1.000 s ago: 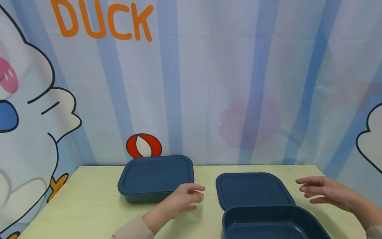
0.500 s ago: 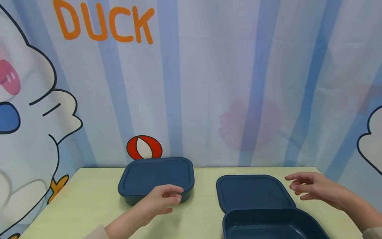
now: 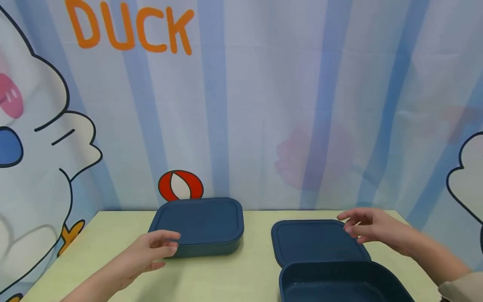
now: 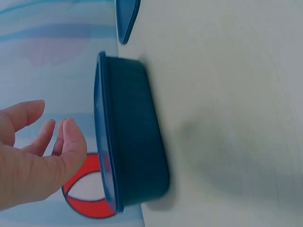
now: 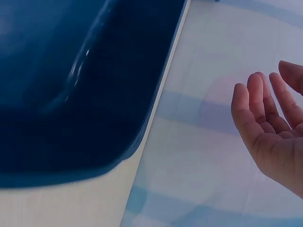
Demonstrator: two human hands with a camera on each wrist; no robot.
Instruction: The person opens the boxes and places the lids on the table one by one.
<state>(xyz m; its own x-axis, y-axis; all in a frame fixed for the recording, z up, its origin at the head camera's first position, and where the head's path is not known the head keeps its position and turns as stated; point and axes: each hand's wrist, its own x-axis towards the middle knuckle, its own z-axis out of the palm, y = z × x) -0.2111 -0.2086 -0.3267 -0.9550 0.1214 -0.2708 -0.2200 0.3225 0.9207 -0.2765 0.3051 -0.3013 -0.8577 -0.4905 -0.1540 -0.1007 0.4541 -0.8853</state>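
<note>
My left hand (image 3: 149,253) hovers at the near left corner of a dark blue lidded food container (image 3: 200,220), its fingers loosely bent around nothing. In the left wrist view that container (image 4: 137,137) has its lid on, with the hand (image 4: 42,156) beside the lid. My right hand (image 3: 373,228) hangs over the right edge of a loose blue lid (image 3: 317,241), holding nothing. In front of this lid stands an uncovered blue container (image 3: 328,279), which overlaps the lid's near edge in the head view. Its inside (image 5: 71,118) shows nothing in it.
The pale yellow table (image 3: 249,277) runs back to a striped blue curtain (image 3: 260,105) printed with cartoon figures and the word DUCK. The curtain hangs right behind the table's far edge.
My left hand has moved left across the front of the lidded container. My right hand has come in leftward, from beside the loose lid to over its edge. The containers have stayed put.
</note>
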